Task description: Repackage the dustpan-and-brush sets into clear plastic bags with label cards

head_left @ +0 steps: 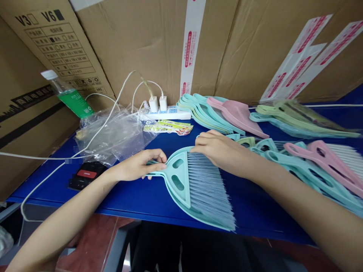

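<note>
A turquoise hand brush [185,179] lies face up against a matching dustpan [177,202], the two held together just above the blue table. My left hand [144,164] is closed round both handles at their narrow end, thumb on top. The brush's grey-blue bristles [210,185] fan out to the right and down. At the upper edge of the brush, my right hand [214,149] has its fingers curled, pinching the corner where the bristles begin. Its fingertips are partly hidden, so I cannot tell whether the dustpan's rim is also in that grip.
Stacked dustpans [198,107] stand behind, with bagged ones [306,117] further right. Several brushes [309,173] lie at the right. Clear plastic bags [113,130], a power strip [170,112], cables, wrappers [170,127] and a bottle [72,98] occupy the left and back. Cardboard boxes [159,45] wall the rear.
</note>
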`<state>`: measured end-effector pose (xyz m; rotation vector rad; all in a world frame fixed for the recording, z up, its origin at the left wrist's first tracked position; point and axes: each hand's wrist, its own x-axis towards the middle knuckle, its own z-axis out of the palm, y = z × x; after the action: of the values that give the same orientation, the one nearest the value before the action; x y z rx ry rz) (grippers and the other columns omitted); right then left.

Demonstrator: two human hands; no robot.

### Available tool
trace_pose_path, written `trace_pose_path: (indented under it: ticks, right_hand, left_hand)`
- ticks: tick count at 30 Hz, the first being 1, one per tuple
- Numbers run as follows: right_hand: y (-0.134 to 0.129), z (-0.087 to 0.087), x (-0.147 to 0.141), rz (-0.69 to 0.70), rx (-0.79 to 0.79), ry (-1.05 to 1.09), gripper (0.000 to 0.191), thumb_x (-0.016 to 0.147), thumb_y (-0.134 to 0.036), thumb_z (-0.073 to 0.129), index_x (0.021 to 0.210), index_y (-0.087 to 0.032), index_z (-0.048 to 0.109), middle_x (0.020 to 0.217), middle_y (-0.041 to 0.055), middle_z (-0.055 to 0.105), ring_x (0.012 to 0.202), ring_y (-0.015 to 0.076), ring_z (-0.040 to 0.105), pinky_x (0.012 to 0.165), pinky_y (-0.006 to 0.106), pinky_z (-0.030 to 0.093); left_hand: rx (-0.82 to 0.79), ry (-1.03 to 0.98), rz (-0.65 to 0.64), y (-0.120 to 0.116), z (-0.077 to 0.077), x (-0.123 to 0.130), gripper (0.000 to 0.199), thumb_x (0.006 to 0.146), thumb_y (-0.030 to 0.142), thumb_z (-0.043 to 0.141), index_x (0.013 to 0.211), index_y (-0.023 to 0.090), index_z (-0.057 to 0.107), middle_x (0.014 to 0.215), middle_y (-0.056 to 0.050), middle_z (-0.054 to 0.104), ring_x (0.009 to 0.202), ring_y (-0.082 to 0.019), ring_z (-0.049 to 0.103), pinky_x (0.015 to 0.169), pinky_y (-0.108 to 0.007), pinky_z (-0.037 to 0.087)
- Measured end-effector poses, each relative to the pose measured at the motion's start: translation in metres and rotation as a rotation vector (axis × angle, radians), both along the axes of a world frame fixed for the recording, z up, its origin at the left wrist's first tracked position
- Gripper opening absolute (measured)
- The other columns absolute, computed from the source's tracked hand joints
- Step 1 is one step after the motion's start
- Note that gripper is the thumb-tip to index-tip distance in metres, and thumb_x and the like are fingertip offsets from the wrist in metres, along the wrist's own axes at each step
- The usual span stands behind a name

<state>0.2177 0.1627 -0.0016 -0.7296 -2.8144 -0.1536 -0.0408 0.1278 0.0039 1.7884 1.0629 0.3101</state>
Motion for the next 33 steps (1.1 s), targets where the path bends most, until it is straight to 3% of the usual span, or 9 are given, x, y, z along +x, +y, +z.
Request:
trace_pose_path:
  ticks: [5,8,11,12,14,16,18,21,33]
  right_hand:
    - [0.0,0.003,0.005,-0.045,0.023,-0.026,0.036,0.084,0.004,0.039,0.084,-0.016,0.07,0.074,0.0059,0.063,0.073,0.0205,0.051,0.069,0.033,0.036]
    - [-0.005,0.009,0.004,-0.09,-0.008,-0.018,0.032,0.092,-0.008,0.04,0.088,-0.016,0.071,0.082,0.0085,0.066,0.079,0.0224,0.056,0.074,0.035,0.041]
    - [-0.019,0.016,0.0,-0.137,-0.151,-0.027,0.035,0.096,-0.033,0.047,0.116,-0.013,0.068,0.111,0.0153,0.068,0.103,0.0294,0.059,0.088,0.044,0.045]
    - [-0.024,0.017,-0.002,-0.151,-0.222,-0.046,0.05,0.095,-0.044,0.049,0.131,-0.011,0.06,0.127,0.0189,0.062,0.116,0.0336,0.055,0.094,0.048,0.044]
    - [-0.036,0.017,-0.007,-0.169,-0.385,-0.1,0.081,0.09,-0.061,0.048,0.151,-0.008,0.035,0.154,0.0239,0.036,0.138,0.0413,0.035,0.103,0.058,0.038]
    - [-0.045,0.014,-0.012,-0.171,-0.538,-0.151,0.093,0.088,-0.069,0.044,0.156,-0.012,0.018,0.162,0.022,0.009,0.146,0.0446,0.011,0.108,0.065,0.03]
    - [-0.049,0.01,-0.016,-0.164,-0.647,-0.179,0.091,0.089,-0.069,0.041,0.157,-0.017,0.01,0.162,0.0183,-0.006,0.146,0.0445,-0.004,0.11,0.069,0.022]
    - [-0.05,0.006,-0.019,-0.153,-0.722,-0.184,0.087,0.092,-0.066,0.041,0.157,-0.02,0.004,0.16,0.0157,-0.017,0.142,0.0428,-0.016,0.11,0.071,0.014]
    - [-0.05,0.002,-0.018,-0.136,-0.713,-0.161,0.089,0.091,-0.059,0.05,0.157,-0.018,0.007,0.158,0.016,-0.021,0.14,0.0399,-0.019,0.113,0.066,0.004]
  left_hand:
    - [0.003,-0.011,0.0,0.0,0.0,0.0,0.03,0.087,0.046,0.056,0.089,0.017,0.05,0.078,0.003,0.05,0.055,-0.006,0.047,0.042,-0.015,0.042]
    - [0.011,-0.014,0.0,0.0,-0.001,0.001,0.028,0.087,0.045,0.055,0.09,0.017,0.05,0.078,0.003,0.05,0.056,-0.006,0.046,0.043,-0.015,0.042]
    - [0.026,-0.016,-0.016,0.0,-0.002,0.0,0.025,0.088,0.042,0.053,0.089,0.017,0.05,0.078,0.003,0.05,0.056,-0.006,0.046,0.043,-0.015,0.042]
    - [0.034,-0.013,-0.02,0.001,-0.002,0.0,0.025,0.088,0.041,0.053,0.089,0.017,0.05,0.078,0.003,0.05,0.057,-0.007,0.046,0.044,-0.016,0.042]
    - [0.045,-0.002,-0.025,0.001,-0.003,-0.001,0.025,0.088,0.042,0.053,0.089,0.017,0.05,0.079,0.003,0.05,0.059,-0.007,0.046,0.046,-0.016,0.044]
    - [0.047,0.001,-0.022,0.002,-0.004,-0.001,0.026,0.088,0.043,0.053,0.089,0.017,0.049,0.079,0.003,0.05,0.059,-0.007,0.046,0.047,-0.017,0.044]
    - [0.049,-0.001,-0.023,0.002,-0.004,-0.001,0.026,0.089,0.043,0.053,0.089,0.017,0.049,0.079,0.003,0.049,0.058,-0.007,0.046,0.047,-0.018,0.044]
    - [0.065,-0.005,-0.03,0.001,-0.004,-0.001,0.025,0.089,0.042,0.053,0.088,0.017,0.049,0.079,0.003,0.049,0.059,-0.007,0.046,0.047,-0.018,0.044]
    - [0.046,-0.028,-0.022,0.0,-0.004,-0.001,0.024,0.089,0.041,0.056,0.087,0.018,0.048,0.076,0.004,0.049,0.052,-0.005,0.046,0.043,-0.017,0.044]
